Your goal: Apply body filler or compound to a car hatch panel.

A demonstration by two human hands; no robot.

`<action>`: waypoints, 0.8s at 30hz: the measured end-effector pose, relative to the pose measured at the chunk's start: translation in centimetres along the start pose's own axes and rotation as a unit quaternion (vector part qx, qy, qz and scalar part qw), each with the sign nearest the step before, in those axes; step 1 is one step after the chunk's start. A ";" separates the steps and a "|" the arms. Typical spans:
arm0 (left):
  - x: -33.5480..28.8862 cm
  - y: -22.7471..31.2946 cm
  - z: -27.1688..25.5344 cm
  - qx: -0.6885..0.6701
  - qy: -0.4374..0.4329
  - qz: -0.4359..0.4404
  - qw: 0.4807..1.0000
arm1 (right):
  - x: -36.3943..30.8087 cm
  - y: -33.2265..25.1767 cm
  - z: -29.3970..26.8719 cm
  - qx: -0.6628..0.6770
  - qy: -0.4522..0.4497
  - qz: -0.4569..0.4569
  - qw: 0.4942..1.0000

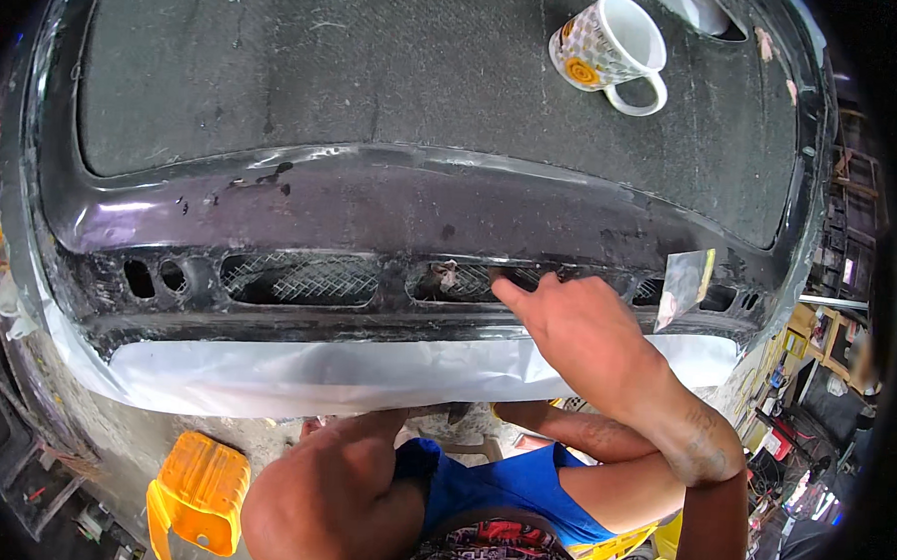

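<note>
My right hand (592, 326) reaches over the dark car panel (372, 207) to a long mesh-backed opening (458, 283). Its thumb points into this slot and the other fingers bend over the far side, where their tips are hidden. The hand looks closed, but whatever it may hold does not show. Right of the hand, a small clear plastic packet (684, 285) with a yellowish edge leans at another opening. My left hand is out of sight; the limb on the left disappears at the white sheet (334, 375) below the panel.
A white patterned mug (611, 49) stands on the dusty dark surface at the far right. Beside my left leg lies a yellow plastic container (199, 489). Wooden racks (831, 342) and assorted tools crowd the right side; clutter also lines the left.
</note>
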State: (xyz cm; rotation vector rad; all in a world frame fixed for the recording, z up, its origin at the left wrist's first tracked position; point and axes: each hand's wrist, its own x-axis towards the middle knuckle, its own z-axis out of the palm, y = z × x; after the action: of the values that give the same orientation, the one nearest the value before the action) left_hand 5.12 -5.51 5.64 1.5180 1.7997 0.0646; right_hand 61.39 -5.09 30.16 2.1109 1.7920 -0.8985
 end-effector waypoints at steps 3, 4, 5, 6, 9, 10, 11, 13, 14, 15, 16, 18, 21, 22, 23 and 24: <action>-0.3 0.0 -1.3 -0.014 0.010 -0.010 1.000 | 0.0 0.0 -0.5 0.045 -0.042 0.011 0.998; -0.4 0.0 -1.7 -0.018 0.014 -0.013 1.000 | 0.2 0.0 -0.7 0.043 -0.080 0.022 0.996; -0.5 0.0 -1.9 -0.026 0.016 -0.016 0.999 | 0.1 0.1 -1.2 0.064 -0.096 0.019 0.993; -0.6 0.1 -2.0 -0.033 0.019 -0.020 0.999 | 0.2 0.1 -1.3 0.066 -0.100 0.018 0.993; -1.2 0.0 -2.8 -0.055 0.031 -0.030 0.998 | 0.4 -0.2 -1.1 0.074 -0.144 0.045 0.986; -1.5 -0.1 -3.1 -0.062 0.036 -0.033 0.997 | 0.4 -0.4 -0.8 0.057 -0.107 0.049 0.991; -1.6 -0.1 -3.3 -0.071 0.040 -0.035 0.996 | 0.4 -0.4 -0.6 0.038 -0.069 0.055 0.995; -1.9 0.0 -3.6 -0.088 0.049 -0.039 0.994 | 0.6 -0.4 -0.5 0.034 -0.081 0.060 0.994; -1.9 0.0 -3.8 -0.097 0.053 -0.040 0.993 | 0.6 -0.4 -0.5 0.028 -0.092 0.068 0.993; -2.0 0.0 -4.0 -0.106 0.057 -0.040 0.992 | 0.7 -0.4 -0.4 0.029 -0.092 0.068 0.993; -2.0 0.1 -4.2 -0.115 0.061 -0.040 0.991 | 0.8 -0.3 -0.4 0.036 -0.089 0.067 0.993; -2.0 0.3 -4.5 -0.136 0.067 -0.040 0.988 | 0.7 -0.3 -0.4 0.042 -0.086 0.068 0.993; -2.0 0.6 -5.2 -0.166 0.079 -0.038 0.982 | 0.7 -0.2 -0.5 0.047 -0.080 0.061 0.994; -1.9 0.7 -5.5 -0.177 0.084 -0.037 0.980 | 0.6 -0.3 -0.4 0.046 -0.067 0.051 0.995; -2.0 0.8 -5.7 -0.188 0.089 -0.035 0.978 | 0.6 -0.3 -0.4 0.046 -0.053 0.040 0.997; -2.0 1.0 -6.1 -0.199 0.094 -0.033 0.975 | 0.5 -0.2 -0.4 0.045 -0.050 0.040 0.997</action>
State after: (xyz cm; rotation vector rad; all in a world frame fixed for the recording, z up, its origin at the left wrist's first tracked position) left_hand 2.44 -4.39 11.40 1.1955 1.8464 0.5212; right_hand 61.34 -4.39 30.24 2.1339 1.6359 -1.0627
